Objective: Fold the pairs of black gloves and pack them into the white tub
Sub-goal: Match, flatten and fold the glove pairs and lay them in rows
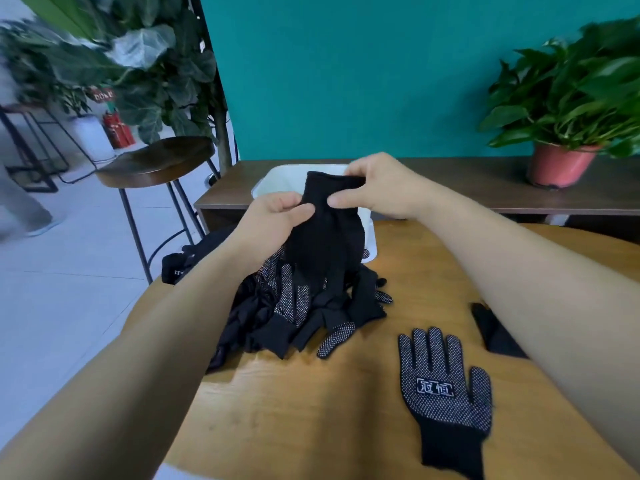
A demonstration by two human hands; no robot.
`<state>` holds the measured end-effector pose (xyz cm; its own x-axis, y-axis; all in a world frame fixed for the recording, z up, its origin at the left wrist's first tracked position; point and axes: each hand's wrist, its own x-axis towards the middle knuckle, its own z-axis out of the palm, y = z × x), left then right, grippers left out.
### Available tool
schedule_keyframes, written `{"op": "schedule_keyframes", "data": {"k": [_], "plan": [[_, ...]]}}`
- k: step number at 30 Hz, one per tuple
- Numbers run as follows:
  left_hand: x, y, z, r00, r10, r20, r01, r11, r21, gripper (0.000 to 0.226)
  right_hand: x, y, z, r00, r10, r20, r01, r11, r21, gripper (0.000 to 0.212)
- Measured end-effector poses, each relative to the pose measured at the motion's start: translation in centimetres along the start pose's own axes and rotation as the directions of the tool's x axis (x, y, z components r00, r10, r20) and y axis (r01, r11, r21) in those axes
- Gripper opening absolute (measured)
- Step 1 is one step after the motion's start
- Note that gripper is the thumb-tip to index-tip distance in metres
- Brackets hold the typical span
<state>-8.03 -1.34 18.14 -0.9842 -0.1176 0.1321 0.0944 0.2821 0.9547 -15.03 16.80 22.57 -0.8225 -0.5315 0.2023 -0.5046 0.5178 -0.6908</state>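
Both hands hold one black glove (325, 233) up above the pile, cuff upward and fingers hanging down. My left hand (273, 220) pinches its left edge below the cuff. My right hand (377, 188) pinches the cuff from the right. Under it lies a heap of black dotted gloves (298, 306) on the wooden table (311, 410). A single glove (446, 393) lies flat, dotted palm up, at the near right. Behind the held glove stands the white tub (277, 183), mostly hidden; I cannot see inside it.
Another dark glove piece (495, 330) shows partly under my right forearm. A potted plant (564, 133) stands on the dark shelf (450, 181) at the back right. A wooden stool (156, 164) and large plants are left of the table.
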Motion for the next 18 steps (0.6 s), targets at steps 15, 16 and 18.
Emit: {"op": "schedule_keyframes", "data": {"k": [15,16,18], "plan": [[-3.5,-0.4,2.5,0.987,-0.020,0.157,0.006,0.996,0.088,0.015,-6.2,1.9,-1.5,0.983,0.177,0.050,-0.181,0.978,0.101,0.015],[-3.5,-0.7,2.7,0.991,-0.027,0.133,0.005,0.987,0.158,0.013,-6.7,2.3,-1.3,0.979,0.196,0.050,-0.199,0.977,0.078,0.013],[-3.8,-1.1,3.3,0.995,-0.036,0.098,0.014,0.975,0.222,0.013,-7.4,2.8,-1.1,0.977,0.212,0.033,-0.214,0.974,0.080,0.008]]}}
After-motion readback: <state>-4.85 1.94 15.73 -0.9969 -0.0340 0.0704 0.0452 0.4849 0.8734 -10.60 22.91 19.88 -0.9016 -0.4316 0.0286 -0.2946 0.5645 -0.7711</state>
